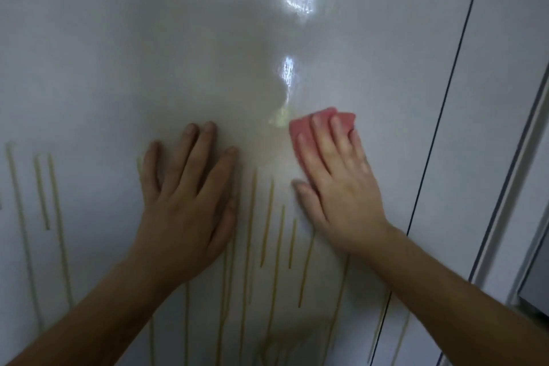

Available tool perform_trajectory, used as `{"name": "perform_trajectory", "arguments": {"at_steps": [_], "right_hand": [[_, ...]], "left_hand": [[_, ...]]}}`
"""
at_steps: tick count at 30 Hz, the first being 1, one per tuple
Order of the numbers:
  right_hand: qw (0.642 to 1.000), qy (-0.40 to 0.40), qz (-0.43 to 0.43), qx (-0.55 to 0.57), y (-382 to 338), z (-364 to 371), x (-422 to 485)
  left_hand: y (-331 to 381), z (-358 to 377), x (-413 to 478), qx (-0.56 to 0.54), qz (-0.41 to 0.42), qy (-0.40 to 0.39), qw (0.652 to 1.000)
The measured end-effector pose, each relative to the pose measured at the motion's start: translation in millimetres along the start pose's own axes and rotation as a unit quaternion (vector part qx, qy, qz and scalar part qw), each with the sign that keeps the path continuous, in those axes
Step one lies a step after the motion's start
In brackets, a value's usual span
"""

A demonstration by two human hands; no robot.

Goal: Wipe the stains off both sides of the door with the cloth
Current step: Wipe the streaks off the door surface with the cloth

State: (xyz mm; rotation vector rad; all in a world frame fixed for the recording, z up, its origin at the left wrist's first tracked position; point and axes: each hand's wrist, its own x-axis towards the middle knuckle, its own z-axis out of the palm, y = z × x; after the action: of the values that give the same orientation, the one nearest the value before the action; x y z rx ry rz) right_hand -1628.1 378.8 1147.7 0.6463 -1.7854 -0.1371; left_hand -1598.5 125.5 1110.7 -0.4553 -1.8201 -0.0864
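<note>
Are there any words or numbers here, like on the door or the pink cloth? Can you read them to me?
None: no words, numbers or signs show anywhere.
The door has only yellow drip streaks and bright glare spots.
The pink cloth under the right hand is plain, with no label in view.

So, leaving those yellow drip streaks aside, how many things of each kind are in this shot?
Hands: 2, the left hand flat on the door, the right hand pressing the cloth
Pink cloth: 1
White door: 1
Total: 4
Yellow drip streaks: many, too blurred for a sure count.
</note>
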Motion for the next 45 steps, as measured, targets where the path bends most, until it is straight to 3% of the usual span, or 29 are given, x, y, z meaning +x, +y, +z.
{"name": "perform_trajectory", "arguments": {"at_steps": [3, 7, 9, 15, 17, 21, 23, 25, 28, 29, 34, 35, 39, 40, 45], "right_hand": [[0.991, 0.038, 0.121, 0.04, -23.7, 0.1, 23.1], [0.996, -0.05, -0.075, 0.029, -69.2, 22.3, -16.3], [0.992, -0.053, -0.114, 0.014, -58.9, 19.7, -10.7], [0.993, 0.051, 0.107, 0.021, -39.7, 1.1, 82.2], [0.998, 0.033, 0.06, 0.013, -61.2, 7.3, 76.0], [0.989, -0.052, -0.135, 0.008, -95.5, 26.1, 27.3], [0.983, -0.059, -0.172, -0.005, -90.4, 23.6, 30.7], [0.99, -0.04, -0.133, -0.027, -77.8, 16.9, 55.9], [0.999, 0.019, 0.038, -0.009, -79.9, 10.8, 95.0], [0.998, 0.018, 0.055, -0.001, -92.6, 14.1, 95.4], [0.983, -0.067, -0.17, -0.006, -130.8, 31.4, 57.2], [0.986, -0.055, -0.157, -0.02, -124.2, 28.8, 69.3], [0.999, 0.023, 0.045, -0.016, -123.3, 21.3, 126.4], [0.999, 0.018, 0.038, -0.011, -134.7, 24.0, 125.0], [0.973, -0.093, -0.213, -0.016, -168.0, 41.1, 69.6]], "left_hand": [[-10.6, -2.2, -5.7, 0.002, -0.044, 0.014, 0.999], [-27.1, -3.8, -18.7, 0.01, -0.057, 0.005, 0.998], [-36.9, -5.7, -26.8, 0.016, -0.051, -0.006, 0.999], [-57.7, -10.7, -33.1, 0.011, -0.065, 0.007, 0.998], [-65.1, -13.2, -33.3, 0.017, -0.082, 0.021, 0.996], [-76.8, -16.7, -38.8, 0.014, -0.074, 0.022, 0.997], [-81.3, -17.8, -43.2, 0.01, -0.063, 0.02, 0.998], [-86.6, -19.0, -47.0, 0.013, -0.062, 0.021, 0.998], [-93.0, -19.3, -51.1, 0.014, -0.063, 0.019, 0.998], [-94.4, -19.4, -52.4, 0.011, -0.062, 0.02, 0.998], [-109.4, -22.5, -60.6, 0.008, -0.053, 0.029, 0.998], [-113.5, -23.2, -62.3, 0.012, -0.056, 0.031, 0.998], [-127.8, -25.6, -63.8, 0.011, -0.075, 0.044, 0.996], [-131.4, -26.1, -64.4, 0.01, -0.084, 0.049, 0.995], [-147.7, -29.6, -74.4, 0.006, -0.077, 0.047, 0.996]]}}
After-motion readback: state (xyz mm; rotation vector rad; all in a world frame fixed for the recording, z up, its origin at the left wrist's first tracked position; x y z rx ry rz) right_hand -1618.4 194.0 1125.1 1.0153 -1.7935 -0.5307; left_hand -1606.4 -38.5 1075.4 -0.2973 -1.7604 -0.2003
